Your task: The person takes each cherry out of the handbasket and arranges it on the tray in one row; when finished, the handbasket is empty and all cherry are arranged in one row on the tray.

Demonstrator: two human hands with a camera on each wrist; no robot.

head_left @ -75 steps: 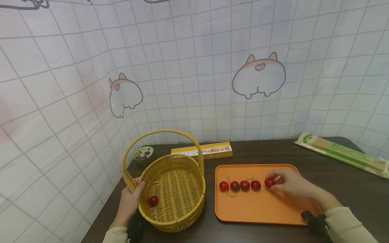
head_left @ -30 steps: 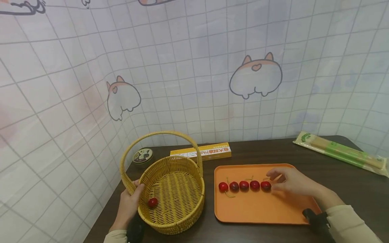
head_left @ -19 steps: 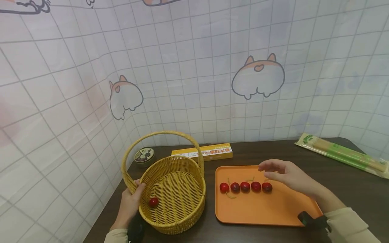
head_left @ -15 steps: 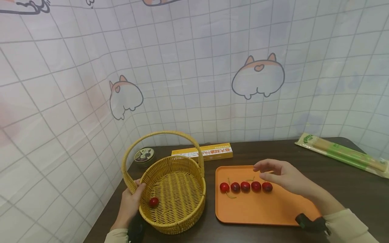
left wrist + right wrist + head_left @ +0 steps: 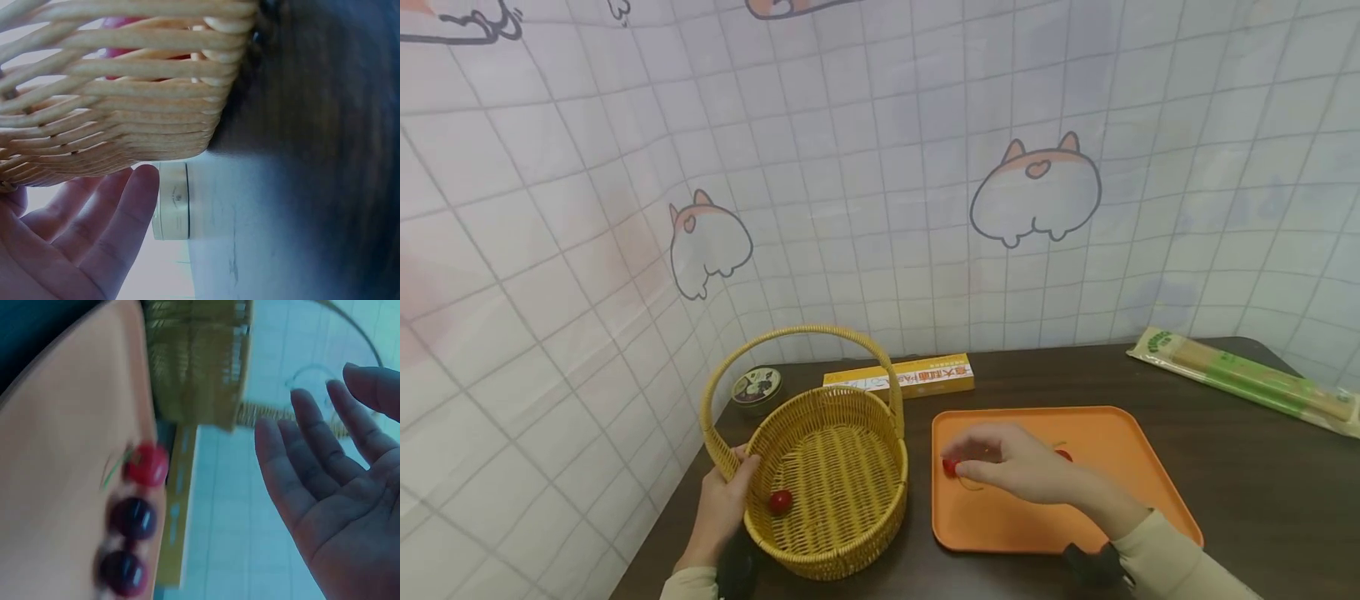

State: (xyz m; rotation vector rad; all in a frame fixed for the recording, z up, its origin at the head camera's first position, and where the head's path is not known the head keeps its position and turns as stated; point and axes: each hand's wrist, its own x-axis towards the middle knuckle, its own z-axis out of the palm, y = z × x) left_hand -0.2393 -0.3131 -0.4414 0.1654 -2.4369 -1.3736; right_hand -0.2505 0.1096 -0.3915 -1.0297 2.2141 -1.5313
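Observation:
My left hand grips the yellow wicker basket at its left rim, by the foot of the handle, thumb on the rim and fingers against the outer wall. One red cherry lies inside, at the left. Over the orange tray hovers my right hand, fingers spread and loosely bent, holding nothing. Beneath it runs a row of cherries, mostly hidden in the head view. The leftmost bright red cherry has a green stem; dark cherries sit beside it in the right wrist view.
Behind the basket are a round tin and a yellow pasta box. A green and clear packet of long sticks lies at the back right. A gridded cloth hangs behind the dark table.
My right hand set a cherry against the right end of the row and released it, then rose and swept left to the row's left end. My left hand has stayed on the basket.

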